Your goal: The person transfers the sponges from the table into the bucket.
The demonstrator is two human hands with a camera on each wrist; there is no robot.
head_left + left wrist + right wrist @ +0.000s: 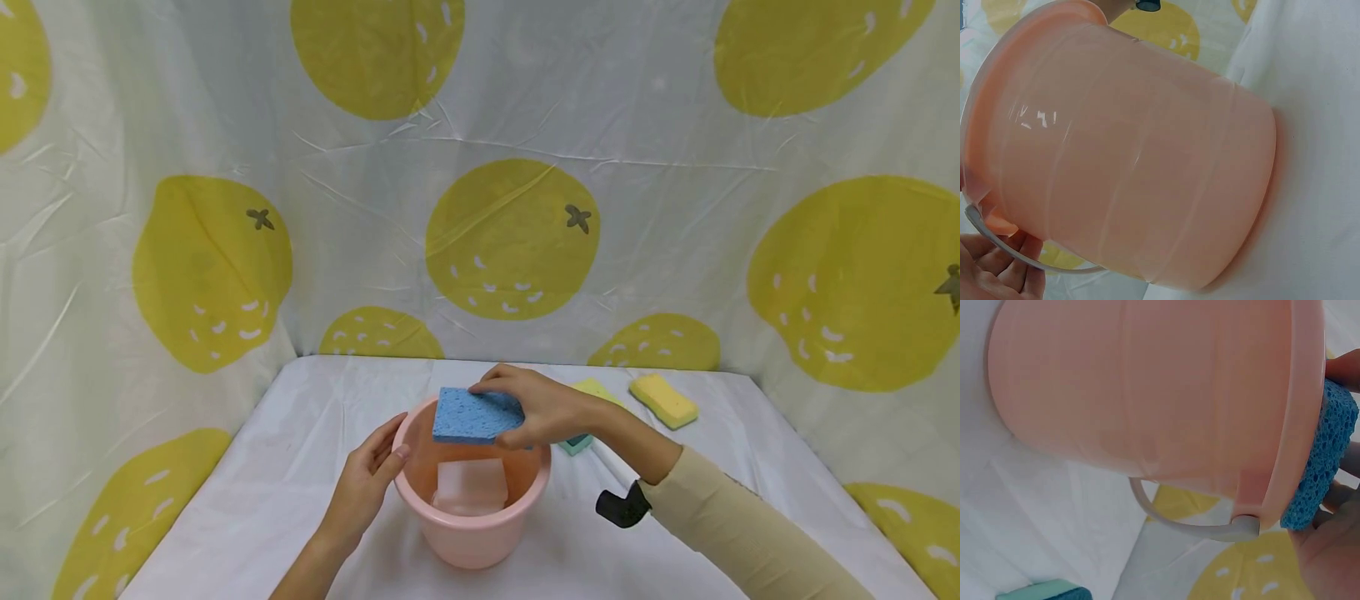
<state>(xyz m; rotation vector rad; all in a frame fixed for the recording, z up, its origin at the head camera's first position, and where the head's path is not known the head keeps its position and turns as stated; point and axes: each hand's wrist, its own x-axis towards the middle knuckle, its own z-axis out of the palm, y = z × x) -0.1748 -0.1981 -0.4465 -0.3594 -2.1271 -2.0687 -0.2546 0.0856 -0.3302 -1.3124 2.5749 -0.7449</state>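
Note:
My right hand (pixel 551 408) holds a blue sponge (pixel 468 415) over the mouth of a pink bucket (pixel 476 542), thumb on the near side and fingers on the far side. In the right wrist view the porous blue sponge (pixel 1325 456) shows right at the bucket's rim. A pale block, like a white sponge (pixel 471 485), lies inside the bucket. At the left of the rim, my left hand (pixel 363 479) grips the bucket with its thumb over the edge and fingers outside. The left wrist view shows its fingers by the grey handle (pixel 1016 253).
A yellow sponge (pixel 663 401) lies at the back right of the white-covered table (pixel 315 417). Partly hidden behind my right arm are a yellow-green sponge (pixel 597 390) and a teal sponge (pixel 576 445). Lemon-print curtains (pixel 510 242) enclose the table at the back and sides.

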